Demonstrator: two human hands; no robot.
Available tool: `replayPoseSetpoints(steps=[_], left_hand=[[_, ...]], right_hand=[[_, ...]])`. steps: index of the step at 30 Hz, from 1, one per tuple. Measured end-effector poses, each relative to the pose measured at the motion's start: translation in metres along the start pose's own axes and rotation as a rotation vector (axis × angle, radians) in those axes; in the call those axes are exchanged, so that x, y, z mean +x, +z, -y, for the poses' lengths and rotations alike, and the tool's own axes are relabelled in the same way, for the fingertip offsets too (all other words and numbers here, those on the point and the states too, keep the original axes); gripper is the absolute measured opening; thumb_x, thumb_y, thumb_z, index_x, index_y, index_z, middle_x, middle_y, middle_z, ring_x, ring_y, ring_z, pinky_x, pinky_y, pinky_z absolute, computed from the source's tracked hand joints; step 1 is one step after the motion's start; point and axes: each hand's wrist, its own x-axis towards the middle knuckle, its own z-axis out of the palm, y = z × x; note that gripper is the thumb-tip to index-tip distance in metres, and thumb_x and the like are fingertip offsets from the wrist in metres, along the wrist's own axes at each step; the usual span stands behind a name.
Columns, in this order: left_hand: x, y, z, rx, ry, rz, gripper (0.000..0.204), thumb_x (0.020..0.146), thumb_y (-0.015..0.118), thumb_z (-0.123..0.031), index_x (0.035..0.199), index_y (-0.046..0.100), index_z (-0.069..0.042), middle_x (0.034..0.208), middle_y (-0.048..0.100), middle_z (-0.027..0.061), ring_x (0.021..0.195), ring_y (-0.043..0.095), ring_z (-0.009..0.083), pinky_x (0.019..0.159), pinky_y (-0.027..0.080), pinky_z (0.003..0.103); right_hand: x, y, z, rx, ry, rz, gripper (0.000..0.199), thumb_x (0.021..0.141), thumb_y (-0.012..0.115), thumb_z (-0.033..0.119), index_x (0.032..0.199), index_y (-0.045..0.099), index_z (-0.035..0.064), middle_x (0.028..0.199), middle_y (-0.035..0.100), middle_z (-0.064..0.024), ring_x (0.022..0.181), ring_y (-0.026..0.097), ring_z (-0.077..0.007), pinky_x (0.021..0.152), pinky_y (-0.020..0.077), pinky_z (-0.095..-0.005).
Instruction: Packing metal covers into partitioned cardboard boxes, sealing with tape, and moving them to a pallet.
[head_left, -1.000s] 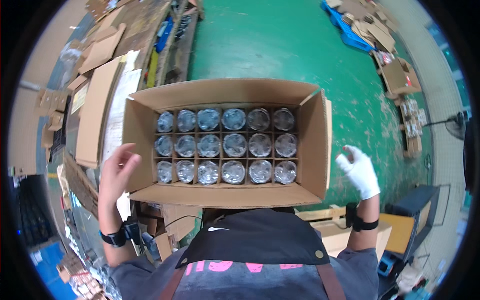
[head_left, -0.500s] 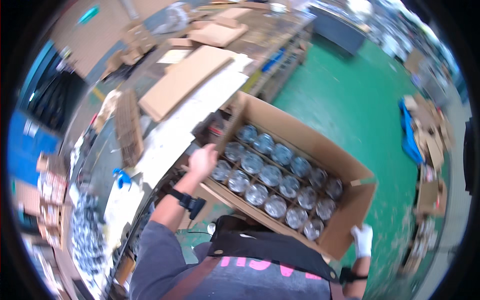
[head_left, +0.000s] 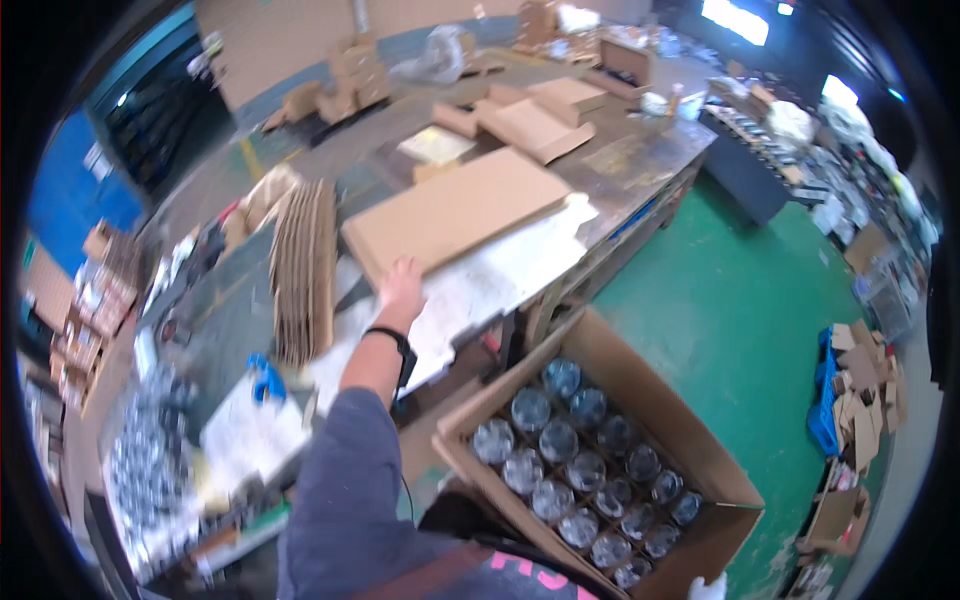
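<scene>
My bare left hand [head_left: 402, 288] reaches over the worktable, its fingers stretched out against the near edge of a flat brown cardboard piece [head_left: 465, 205]. An open cardboard box [head_left: 690, 430] stands in front of my body at the lower right. Inside it, rows of clear glass jars [head_left: 585, 470] sit between thin cardboard dividers. At the lower edge of the picture my right hand [head_left: 708, 588], in a white glove, grips the box's near right edge; most of that hand is cut off.
A stack of folded cardboard [head_left: 303, 270] stands left of the flat piece. White sheeting [head_left: 500, 265] covers the table's near edge. A blue tool-like object [head_left: 265, 378] and many clear items [head_left: 155, 440] lie farther left. Cardboard scraps [head_left: 860, 390] pile up along the right side.
My left hand has let go of the box's left side and moved onto the flat cardboard piece. The view has swung, so the box now appears lower and the table farther right.
</scene>
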Motion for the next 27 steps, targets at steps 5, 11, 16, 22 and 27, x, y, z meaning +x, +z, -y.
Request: replayPoseSetpoints(steps=[5,11,16,22,27], left_hand=[[0.05,0.04,0.033,-0.004,-0.131,0.153,0.08,0.076,0.074,-0.036,0.139,0.039,-0.002,0.145,0.039,0.0132,0.137,0.031,0.0318,0.11,0.033,0.046],[0.025,0.051,0.07,0.129,0.16,0.033,0.052,0.088,0.054,-0.02,0.136,0.042,-0.002,0.138,0.046,0.0199,0.118,0.053,0.0408,0.091,0.051,0.048],[-0.037,-0.133,0.056,-0.391,0.493,-0.12,0.048,0.083,0.056,0.0,0.13,0.052,-0.009,0.127,0.06,0.0121,0.105,0.062,0.0373,0.085,0.054,0.043],[-0.117,-0.268,0.001,-0.378,1.182,-0.168,0.052,0.076,0.057,0.004,0.126,0.059,-0.011,0.124,0.063,0.0102,0.112,0.061,0.0353,0.082,0.055,0.039],[-0.132,-0.282,-0.077,-0.462,1.515,0.251,0.053,0.073,0.058,0.002,0.123,0.061,-0.013,0.122,0.063,0.008,0.113,0.06,0.0323,0.084,0.054,0.039]], right_hand=[[-0.064,0.013,0.022,-0.178,0.04,-0.278,0.042,0.078,0.066,0.021,0.111,0.061,-0.0047,0.11,0.06,-0.0273,0.104,0.056,-0.0428,0.094,0.0449,-0.0464],[-0.033,0.068,-0.017,-0.073,-0.465,-0.681,0.026,0.082,0.058,0.012,0.105,0.061,-0.0025,0.111,0.062,-0.0251,0.099,0.062,-0.0392,0.084,0.0502,-0.0473],[-0.032,-0.028,0.188,0.225,-0.455,-0.438,0.073,0.074,0.063,-0.004,0.141,0.036,0.0068,0.15,0.03,-0.0242,0.138,0.031,-0.0415,0.111,0.0318,-0.0473],[-0.043,-0.133,0.232,-0.407,-0.619,-0.824,0.081,0.067,0.075,0.012,0.141,0.04,0.0144,0.146,0.039,-0.0191,0.137,0.035,-0.039,0.112,0.0244,-0.0535],[-0.084,-0.133,0.145,-0.131,-0.484,-0.212,0.031,0.065,0.062,0.002,0.095,0.07,0.0076,0.094,0.07,-0.0142,0.091,0.067,-0.0316,0.086,0.0525,-0.0409]])
